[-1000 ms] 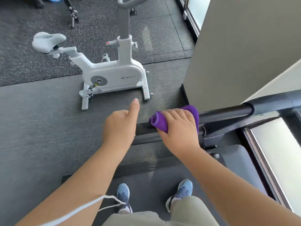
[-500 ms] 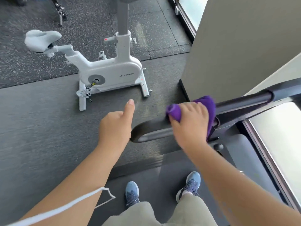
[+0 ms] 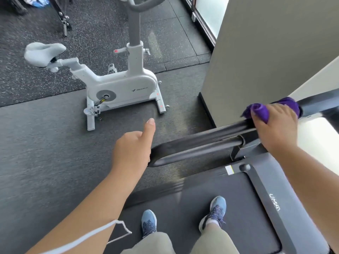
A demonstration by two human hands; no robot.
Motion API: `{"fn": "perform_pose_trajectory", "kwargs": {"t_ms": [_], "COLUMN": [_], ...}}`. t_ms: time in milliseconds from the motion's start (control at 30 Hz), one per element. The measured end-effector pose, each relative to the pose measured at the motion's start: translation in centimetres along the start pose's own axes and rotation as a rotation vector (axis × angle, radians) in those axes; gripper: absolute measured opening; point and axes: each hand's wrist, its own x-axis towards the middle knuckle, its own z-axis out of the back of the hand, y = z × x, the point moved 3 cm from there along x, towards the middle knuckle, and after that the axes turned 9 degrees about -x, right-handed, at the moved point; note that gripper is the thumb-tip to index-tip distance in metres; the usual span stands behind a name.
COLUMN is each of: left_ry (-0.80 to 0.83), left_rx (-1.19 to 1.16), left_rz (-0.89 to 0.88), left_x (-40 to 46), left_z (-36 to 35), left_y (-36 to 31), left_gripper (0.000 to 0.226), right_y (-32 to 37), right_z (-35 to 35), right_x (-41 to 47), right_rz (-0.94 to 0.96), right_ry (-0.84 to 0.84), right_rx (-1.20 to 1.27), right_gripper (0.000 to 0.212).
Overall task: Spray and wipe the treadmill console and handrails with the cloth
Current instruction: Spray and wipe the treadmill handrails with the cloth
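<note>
The treadmill's black left handrail (image 3: pixel 201 137) runs from lower left up to the right. My right hand (image 3: pixel 275 131) presses a purple cloth (image 3: pixel 259 110) around the rail's upper part, fingers wrapped over it. My left hand (image 3: pixel 133 149) is curled in a loose fist with the thumb pointing up, right beside the rail's rounded lower end; nothing shows in it. The console is out of view. No spray bottle is visible.
I stand on the treadmill belt (image 3: pixel 211 191) in blue shoes (image 3: pixel 149 223). A white exercise bike (image 3: pixel 121 87) stands on the dark floor to the left. A beige wall corner (image 3: pixel 266 52) rises just behind the handrail. A white cord (image 3: pixel 102 230) hangs over my left forearm.
My right hand has slid the purple cloth up the handrail to the right, away from its lower end. My left hand has stayed near the rail's end.
</note>
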Motion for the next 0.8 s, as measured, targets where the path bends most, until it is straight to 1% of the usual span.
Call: {"fn": "perform_pose_trajectory", "kwargs": {"t_ms": [100, 133, 200, 267, 333, 400, 500, 533, 600, 633, 700, 733, 800], "left_ry": [-0.004, -0.003, 0.006, 0.021, 0.027, 0.022, 0.019, 0.02, 0.033, 0.045, 0.057, 0.055, 0.043], "left_rx": [0.001, 0.004, 0.022, 0.052, 0.088, 0.123, 0.154, 0.151, 0.135, 0.129, 0.123, 0.117, 0.114], "left_rz": [0.027, 0.033, 0.036, 0.021, 0.002, -0.007, -0.001, 0.008, 0.03, 0.042, 0.054, 0.057, 0.066], "left_x": [-0.3, -0.3, -0.3, -0.2, 0.0, 0.3, 0.9, 1.0, 1.1, 1.1, 0.9, 0.8, 0.6], "left_z": [-0.2, -0.3, -0.6, -0.8, -0.8, -0.5, 0.3, 0.6, 0.9, 0.9, 1.1, 1.2, 1.7], "left_y": [0.3, 0.3, 0.4, 0.4, 0.5, 0.6, 0.8, 0.9, 1.4, 1.7, 2.4, 2.8, 3.7], "left_gripper": [0.077, 0.077, 0.077, 0.077, 0.079, 0.079, 0.077, 0.077, 0.078, 0.077, 0.075, 0.074, 0.074], "right_y": [2.8, 4.7, 9.6, 14.7, 17.9, 18.2, 15.9, 15.2, 14.1, 13.6, 12.8, 12.7, 12.6], "right_z": [0.2, 0.1, -0.8, -1.9, -2.5, -2.4, -0.5, 0.4, 1.6, 1.9, 2.1, 2.1, 2.0], "right_x": [-0.4, -1.3, -4.7, -8.4, -10.3, -9.8, -8.4, -8.1, -7.7, -7.7, -7.7, -7.7, -7.8], "right_rz": [-0.144, -0.138, -0.013, 0.128, 0.195, 0.198, 0.186, 0.186, 0.165, 0.129, 0.021, -0.035, -0.127], "right_ry": [-0.011, -0.022, -0.017, 0.011, 0.008, 0.033, 0.083, 0.069, 0.061, 0.072, 0.095, 0.119, 0.163], "right_rx": [0.014, -0.005, -0.01, 0.06, 0.127, 0.191, 0.436, 0.516, 0.635, 0.688, 0.784, 0.81, 0.878], "right_gripper": [0.038, 0.037, 0.032, 0.024, 0.023, 0.025, 0.03, 0.034, 0.05, 0.053, 0.041, 0.04, 0.046]}}
